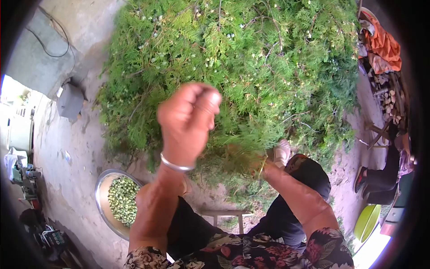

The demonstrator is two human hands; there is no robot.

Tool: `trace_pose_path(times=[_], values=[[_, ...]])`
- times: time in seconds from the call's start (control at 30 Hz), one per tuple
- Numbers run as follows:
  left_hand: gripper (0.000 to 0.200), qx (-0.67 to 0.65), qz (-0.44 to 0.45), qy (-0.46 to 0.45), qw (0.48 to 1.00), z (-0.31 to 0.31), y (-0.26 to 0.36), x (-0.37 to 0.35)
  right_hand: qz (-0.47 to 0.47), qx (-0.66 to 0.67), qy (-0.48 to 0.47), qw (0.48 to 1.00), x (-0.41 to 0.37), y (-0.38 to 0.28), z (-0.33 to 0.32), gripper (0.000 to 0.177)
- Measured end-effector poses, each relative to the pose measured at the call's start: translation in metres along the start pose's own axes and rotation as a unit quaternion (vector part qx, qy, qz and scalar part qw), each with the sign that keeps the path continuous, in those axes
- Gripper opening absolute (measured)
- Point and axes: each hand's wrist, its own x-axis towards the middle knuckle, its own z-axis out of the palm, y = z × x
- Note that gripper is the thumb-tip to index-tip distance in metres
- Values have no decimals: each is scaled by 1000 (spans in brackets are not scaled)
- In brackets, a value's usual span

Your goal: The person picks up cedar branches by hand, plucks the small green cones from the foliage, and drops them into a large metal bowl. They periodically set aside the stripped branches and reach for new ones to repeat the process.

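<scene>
My left hand, a silver bangle on its wrist, is raised in front of the heap, fingers curled closed. Whatever may be inside them is hidden. Lower and to the right, my right hand grips a leafy evergreen branch; the foliage covers most of its fingers. Beyond both hands spreads a big heap of green evergreen branches, dotted with small pale green cones. By my left forearm, a metal basin on the ground holds many picked green cones.
A low wooden stool frame shows between my knees. A grey box stands on the left. On the right are stacked firewood, an orange cloth, a green basin and a seated person's legs.
</scene>
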Motion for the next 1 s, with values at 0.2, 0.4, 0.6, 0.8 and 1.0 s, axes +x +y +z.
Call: trace_pose_path(times=[0.2, 0.4, 0.6, 0.8, 1.0], values=[[15, -352, -158, 50, 921, -38, -17, 13, 262, -115, 121, 950, 22, -35, -5, 36], [17, -358, -138, -30, 923, -52, -23, 1, 277, -204, 152, 927, 22, -84, -8, 40], [14, 52, -182, -11, 982, -27, -28, -1, 259, -250, 154, 920, 17, -77, -14, 33], [19, 30, -183, -94, 978, -28, -39, -4, 269, -242, 163, 918, 17, -84, -10, 30], [14, -39, -298, -66, 952, -26, -33, 0, 270, -270, 136, 914, 7, -78, -19, 43]])
